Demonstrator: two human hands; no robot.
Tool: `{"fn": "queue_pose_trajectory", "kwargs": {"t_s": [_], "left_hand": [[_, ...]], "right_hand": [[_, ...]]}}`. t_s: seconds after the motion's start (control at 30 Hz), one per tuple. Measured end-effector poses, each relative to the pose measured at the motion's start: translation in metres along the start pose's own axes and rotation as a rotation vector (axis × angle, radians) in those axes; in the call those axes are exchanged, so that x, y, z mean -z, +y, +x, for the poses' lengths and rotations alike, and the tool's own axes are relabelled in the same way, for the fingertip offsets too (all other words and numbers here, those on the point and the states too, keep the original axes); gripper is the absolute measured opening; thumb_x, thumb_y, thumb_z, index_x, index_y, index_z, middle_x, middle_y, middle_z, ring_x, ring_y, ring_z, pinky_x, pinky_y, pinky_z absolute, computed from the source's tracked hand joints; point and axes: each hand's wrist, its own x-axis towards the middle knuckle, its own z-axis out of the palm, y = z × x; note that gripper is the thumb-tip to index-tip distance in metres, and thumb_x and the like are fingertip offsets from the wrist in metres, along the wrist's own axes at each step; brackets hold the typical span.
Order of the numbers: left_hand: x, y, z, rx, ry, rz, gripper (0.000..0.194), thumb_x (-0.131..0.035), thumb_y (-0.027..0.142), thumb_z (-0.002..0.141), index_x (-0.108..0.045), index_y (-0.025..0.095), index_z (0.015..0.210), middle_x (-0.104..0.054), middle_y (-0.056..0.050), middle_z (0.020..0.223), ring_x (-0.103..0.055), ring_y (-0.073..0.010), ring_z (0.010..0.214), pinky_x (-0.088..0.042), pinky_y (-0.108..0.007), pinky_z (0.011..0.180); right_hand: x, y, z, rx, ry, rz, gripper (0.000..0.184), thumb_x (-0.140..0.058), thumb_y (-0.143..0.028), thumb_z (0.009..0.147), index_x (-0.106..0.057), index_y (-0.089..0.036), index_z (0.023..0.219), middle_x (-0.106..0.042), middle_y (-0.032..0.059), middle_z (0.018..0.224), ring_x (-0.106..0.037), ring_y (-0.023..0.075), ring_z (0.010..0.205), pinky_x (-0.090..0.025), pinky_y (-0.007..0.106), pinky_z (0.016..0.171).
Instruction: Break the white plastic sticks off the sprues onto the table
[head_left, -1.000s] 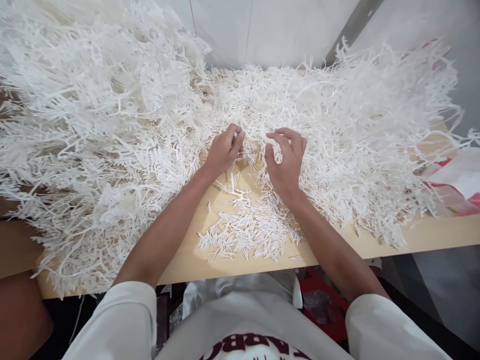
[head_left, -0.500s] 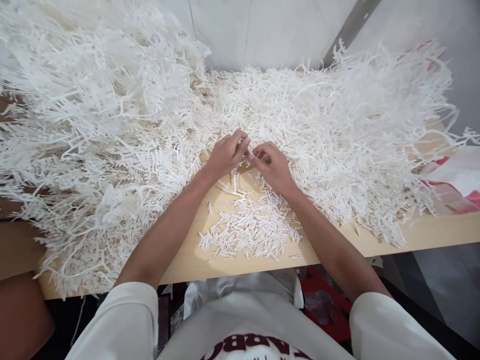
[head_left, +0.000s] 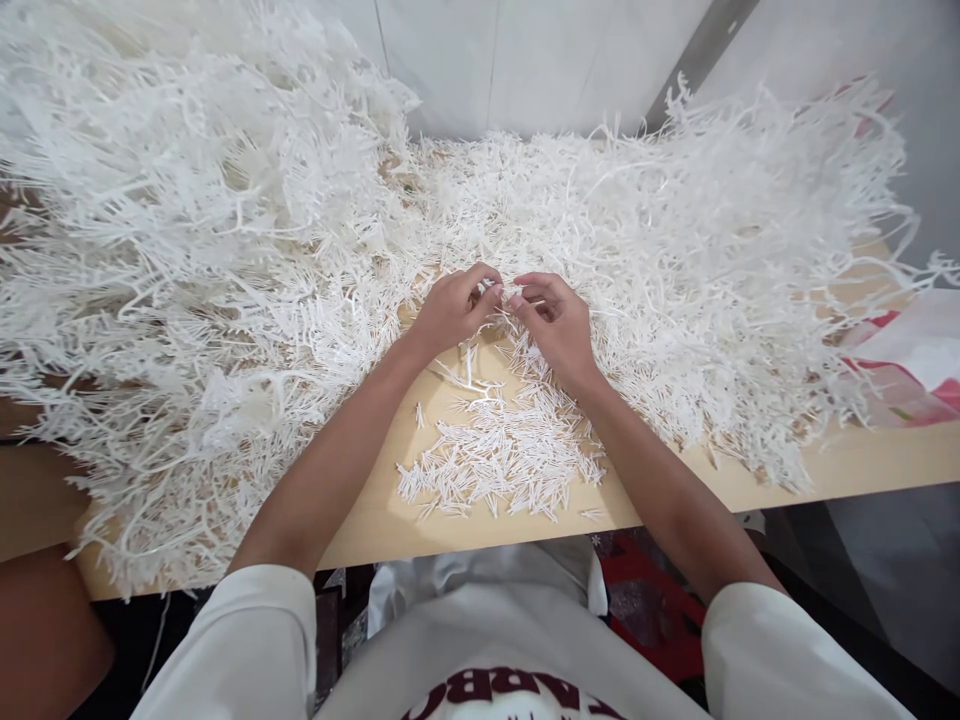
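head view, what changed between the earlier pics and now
The right hand came leftward to meet the left hand, then drew back slightly. The left hand shifted a little rightward and nearer the body. Whether either took or let go of anything is too small to tell. The pile of short white pieces, left heap and right heap stayed put.

Right hand (head_left: 561,325), earlier clearly apart from left hand (head_left: 451,308), now just beside left hand's fingertips.

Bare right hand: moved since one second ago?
Yes, the right hand has moved left, judged against the small heap of thin white pieces on the tan tabletop.
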Motion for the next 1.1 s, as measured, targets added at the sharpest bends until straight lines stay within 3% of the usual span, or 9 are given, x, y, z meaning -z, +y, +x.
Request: {"fn": "queue_pose_trajectory", "kwargs": {"t_s": [0.1,0.23,0.4,0.5,0.57,0.67,0.8,1.1], "left_hand": [[0.0,-0.001,0.0,0.007,-0.001,-0.015,0.038,-0.037,0.055,0.098,-0.058,0.024,0.098,-0.071,-0.001,0.079,-0.06,-0.0114,0.061,-0.046,-0.027,0.062],[0.0,-0.003,0.0,0.014,0.016,-0.043,0.036,-0.039,0.054,0.098,-0.057,0.024,0.095,-0.071,0.0,0.078,-0.061,-0.0115,0.062,-0.047,-0.027,0.064],[0.0,-0.011,0.002,0.111,0.071,-0.106,0.038,-0.034,0.055,0.099,-0.055,0.024,0.097,-0.07,0.0,0.074,-0.063,-0.0112,0.062,-0.047,-0.025,0.06],[0.0,-0.013,0.002,0.124,0.099,-0.131,0.041,-0.028,0.056,0.1,-0.054,0.024,0.102,-0.069,0.0,0.075,-0.062,-0.0105,0.061,-0.046,-0.025,0.058],[0.0,-0.011,0.002,0.07,0.059,-0.105,0.041,-0.031,0.057,0.099,-0.055,0.024,0.098,-0.068,0.0,0.075,-0.062,-0.0108,0.063,-0.046,-0.025,0.06],[0.0,-0.005,0.001,-0.006,0.017,-0.045,0.039,-0.035,0.055,0.099,-0.056,0.022,0.093,-0.067,0.0,0.074,-0.061,-0.0111,0.065,-0.046,-0.026,0.064],[-0.001,-0.003,0.0,-0.015,0.051,0.014,0.038,-0.033,0.052,0.1,-0.056,0.022,0.094,-0.067,0.0,0.074,-0.059,-0.0108,0.063,-0.043,-0.026,0.064],[-0.004,-0.004,-0.001,-0.053,0.057,0.161,0.04,-0.031,0.05,0.1,-0.056,0.02,0.092,-0.065,-0.002,0.074,-0.058,-0.0132,0.066,-0.04,-0.027,0.063]], "right_hand": [[0.0,-0.001,0.001,-0.015,0.004,-0.031,0.038,-0.06,-0.055,0.087,-0.064,-0.025,0.11,-0.068,0.0003,0.089,-0.06,0.0111,0.071,-0.05,0.027,0.064],[-0.001,-0.004,-0.001,-0.026,0.003,-0.094,0.033,-0.061,-0.055,0.086,-0.065,-0.023,0.086,-0.066,-0.0012,0.076,-0.055,0.0105,0.064,-0.046,0.028,0.062],[-0.003,-0.008,-0.008,0.266,0.001,-0.329,0.035,-0.049,-0.044,0.095,-0.05,-0.022,0.068,-0.053,-0.002,0.064,-0.049,0.0116,0.064,-0.043,0.03,0.066],[-0.003,-0.008,-0.01,0.294,0.067,-0.343,0.03,-0.047,-0.041,0.097,-0.054,-0.023,0.075,-0.056,-0.0014,0.07,-0.053,0.0128,0.071,-0.045,0.03,0.071],[-0.002,-0.007,-0.008,0.228,0.088,-0.32,0.024,-0.05,-0.046,0.095,-0.06,-0.025,0.093,-0.061,0.0,0.082,-0.057,0.0143,0.08,-0.047,0.032,0.075],[0.001,-0.004,-0.003,0.158,0.002,-0.28,0.033,-0.052,-0.054,0.093,-0.061,-0.028,0.111,-0.064,0.002,0.098,-0.06,0.0161,0.09,-0.049,0.033,0.081],[0.002,-0.002,0.0,0.192,-0.143,-0.29,0.035,-0.041,-0.052,0.097,-0.065,-0.025,0.095,-0.066,0.0021,0.093,-0.061,0.0156,0.092,-0.048,0.033,0.086],[-0.001,-0.003,-0.003,0.207,-0.121,-0.34,0.04,-0.049,-0.062,0.09,-0.06,-0.024,0.087,-0.063,0.0016,0.087,-0.059,0.0162,0.085,-0.047,0.032,0.08]]}}
